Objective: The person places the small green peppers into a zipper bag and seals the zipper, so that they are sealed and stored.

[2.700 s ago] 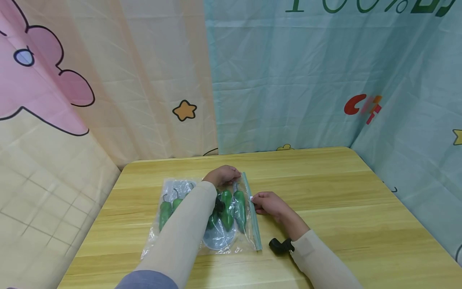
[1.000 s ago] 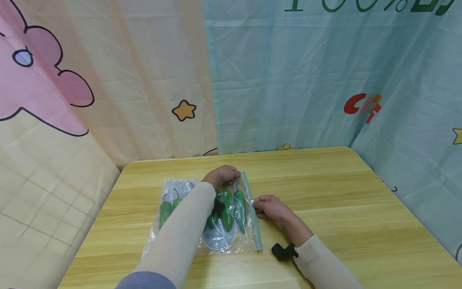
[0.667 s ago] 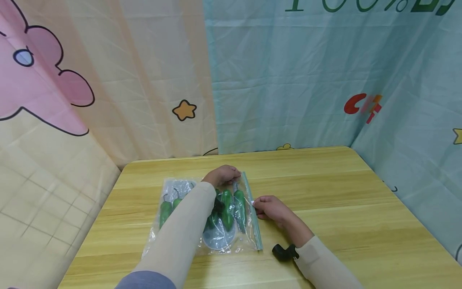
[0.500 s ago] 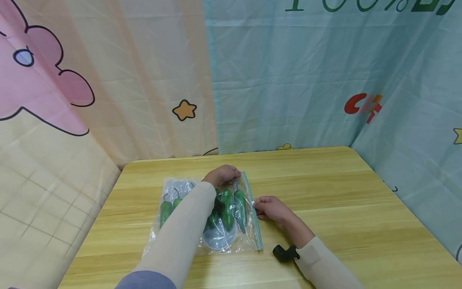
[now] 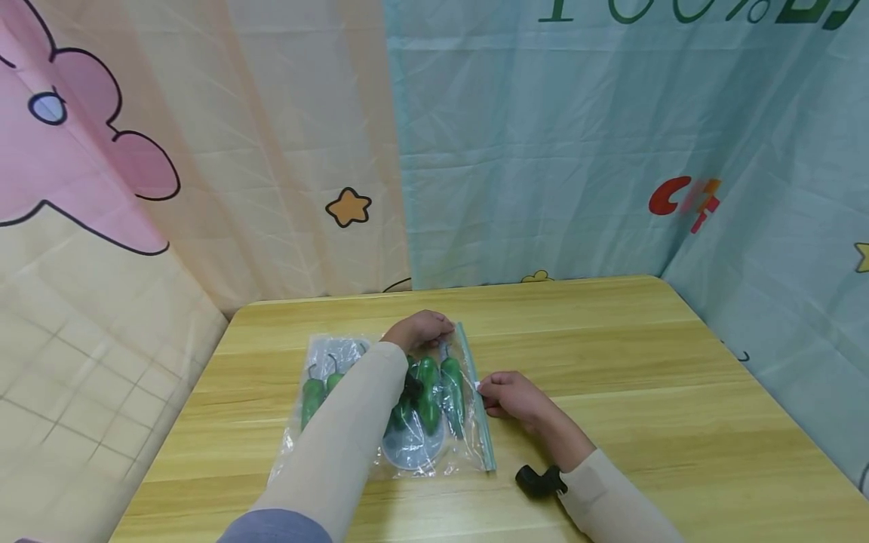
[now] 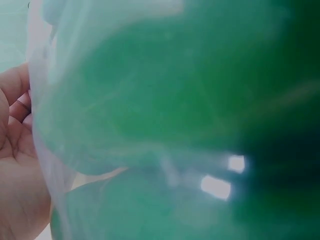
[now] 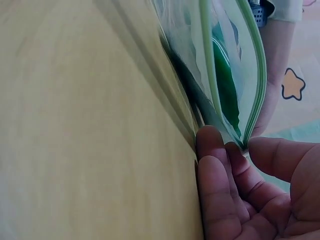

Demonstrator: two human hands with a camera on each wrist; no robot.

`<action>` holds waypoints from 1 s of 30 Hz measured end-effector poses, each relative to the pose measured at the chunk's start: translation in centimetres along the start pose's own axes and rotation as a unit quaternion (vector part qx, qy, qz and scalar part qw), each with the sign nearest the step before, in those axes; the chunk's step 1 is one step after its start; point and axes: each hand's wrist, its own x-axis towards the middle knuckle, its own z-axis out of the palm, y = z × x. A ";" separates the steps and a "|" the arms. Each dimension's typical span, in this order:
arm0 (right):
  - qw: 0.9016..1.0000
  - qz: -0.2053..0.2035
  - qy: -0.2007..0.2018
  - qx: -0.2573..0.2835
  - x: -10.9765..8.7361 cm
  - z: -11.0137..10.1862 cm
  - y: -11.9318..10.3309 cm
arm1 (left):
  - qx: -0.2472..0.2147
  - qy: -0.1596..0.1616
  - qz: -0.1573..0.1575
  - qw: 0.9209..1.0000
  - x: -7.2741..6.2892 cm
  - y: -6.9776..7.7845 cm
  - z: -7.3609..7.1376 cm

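Note:
A clear zip bag (image 5: 465, 457) with several green peppers (image 5: 451, 388) inside lies on the table, its green zip strip (image 5: 486, 445) facing right. My left hand (image 5: 422, 326) reaches across and grips the far edge of the bag near the strip. With thumb and fingertips, my right hand (image 5: 514, 394) pinches the small white slider (image 5: 477, 385) on the strip. Seen from the right wrist, the lips of the bag mouth (image 7: 261, 75) spread apart and meet at my right fingertips (image 7: 210, 137). Blurred green pepper (image 6: 150, 100) fills most of the left wrist view.
The wooden table (image 5: 611, 362) has a rounded far corner, with printed curtains (image 5: 509, 151) behind it and at both sides. A black wrist camera (image 5: 538, 481) sits at my right cuff. My left forearm (image 5: 346, 430) covers part of the bag.
My right hand has slid a short way along the zip strip toward me, with the white slider in its pinch. The left hand keeps its place on the bag.

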 end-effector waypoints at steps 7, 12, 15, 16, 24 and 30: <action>1.000 -0.003 -0.004 -0.006 -0.6 0.1 -0.2 | -0.009 0.004 -0.004 1.000 0.1 0.0 0.1; 1.000 -0.006 -0.010 -0.005 -0.8 0.1 -0.1 | -0.016 0.005 -0.003 1.000 0.2 -0.1 0.1; 1.000 -0.006 -0.010 -0.004 -0.9 0.0 0.1 | -0.019 0.005 -0.003 1.000 0.2 -0.1 0.1; 1.000 -0.006 -0.010 -0.005 -0.9 0.0 0.2 | -0.018 0.005 -0.003 1.000 0.2 -0.1 0.1; 1.000 -0.005 -0.009 -0.009 -1.1 0.0 0.3 | -0.018 0.004 -0.012 1.000 0.2 0.0 0.1; 1.000 -0.007 -0.008 -0.011 -1.4 0.1 0.2 | -0.008 0.002 -0.010 1.000 0.3 0.0 0.1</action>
